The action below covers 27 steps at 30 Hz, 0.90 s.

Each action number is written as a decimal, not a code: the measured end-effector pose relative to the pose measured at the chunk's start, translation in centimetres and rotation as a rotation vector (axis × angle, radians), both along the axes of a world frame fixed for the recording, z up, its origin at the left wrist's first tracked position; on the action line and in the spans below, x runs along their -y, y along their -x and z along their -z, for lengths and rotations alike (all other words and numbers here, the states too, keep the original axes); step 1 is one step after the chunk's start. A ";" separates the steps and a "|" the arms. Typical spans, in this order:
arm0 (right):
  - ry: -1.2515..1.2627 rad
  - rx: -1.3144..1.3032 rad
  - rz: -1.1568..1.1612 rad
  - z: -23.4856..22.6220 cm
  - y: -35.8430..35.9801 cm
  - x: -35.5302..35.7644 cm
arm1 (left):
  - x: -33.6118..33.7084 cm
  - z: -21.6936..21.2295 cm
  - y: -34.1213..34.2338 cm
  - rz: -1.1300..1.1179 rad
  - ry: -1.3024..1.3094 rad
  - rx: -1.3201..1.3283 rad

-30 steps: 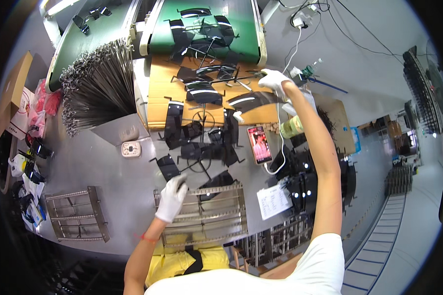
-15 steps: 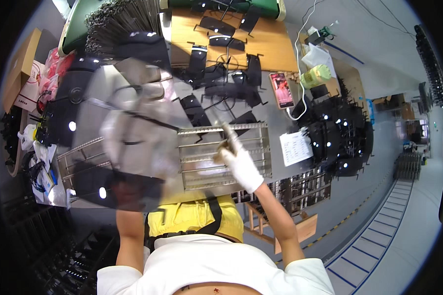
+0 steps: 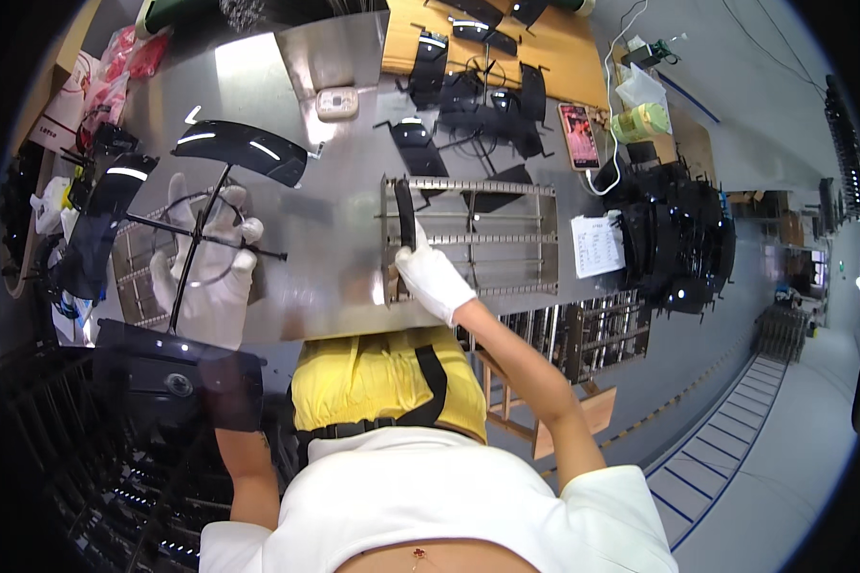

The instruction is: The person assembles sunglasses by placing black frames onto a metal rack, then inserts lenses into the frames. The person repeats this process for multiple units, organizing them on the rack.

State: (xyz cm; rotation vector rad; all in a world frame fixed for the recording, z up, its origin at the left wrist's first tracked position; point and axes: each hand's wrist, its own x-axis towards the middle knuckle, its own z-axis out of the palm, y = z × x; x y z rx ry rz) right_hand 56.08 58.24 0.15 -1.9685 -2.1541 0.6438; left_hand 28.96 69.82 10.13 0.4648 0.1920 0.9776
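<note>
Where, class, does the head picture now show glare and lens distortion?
Head view: white streaks glare off the curved black panel above the left hand, with softer shine on the metal table; head view, right side: blue ladder-like lines bow; head view, rim: dark corners close in.

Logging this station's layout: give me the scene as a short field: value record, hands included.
left hand: gloved, behind black rod frame with curved black panels; grip unclear
right hand: gloved, holding narrow black piece over metal rack
phone: lit screen, white cable plugged in
paper sheet: white, right of rack
case: small, pale, rounded, on metal table
</note>
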 end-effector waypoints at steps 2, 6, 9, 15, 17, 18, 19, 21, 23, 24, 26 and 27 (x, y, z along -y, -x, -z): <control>0.020 0.123 -0.007 -0.3 0.3 -0.1 | 0.0 0.2 0.3 0.049 0.064 0.080; 0.256 0.033 0.488 -6.7 1.8 -2.3 | -0.4 0.9 0.0 0.193 0.105 0.153; -0.576 -0.008 0.222 -13.9 0.3 -4.0 | 1.2 -1.5 -2.5 0.237 0.181 0.085; -0.289 0.150 0.208 -13.9 0.1 -4.0 | 2.9 -4.1 -7.1 0.396 0.356 0.119; -0.504 0.022 0.175 -11.7 -1.9 -2.4 | 2.9 -5.9 -3.4 0.294 0.241 0.041; -0.607 -0.032 0.156 -10.1 -2.9 -1.5 | 2.6 -6.8 -2.1 0.258 0.268 0.132; -0.403 -0.338 0.370 -7.4 -3.7 -0.2 | 2.5 -8.3 -2.0 0.235 0.362 0.295; -0.063 -0.778 0.508 0.0 -3.9 2.2 | 2.8 -9.2 -1.4 0.206 0.425 0.425; 0.136 -0.671 0.427 1.6 -2.5 2.7 | 3.0 -7.9 -0.8 0.252 0.390 0.352; 0.167 -0.540 0.352 1.8 -1.9 2.5 | 3.2 -7.5 -0.8 0.248 0.416 0.273; 0.175 -0.196 0.181 1.4 -1.1 2.0 | 3.4 -7.1 -0.9 0.276 0.447 0.181; 0.152 0.005 0.082 0.9 -0.8 1.7 | 3.5 -6.8 -1.0 0.292 0.463 0.138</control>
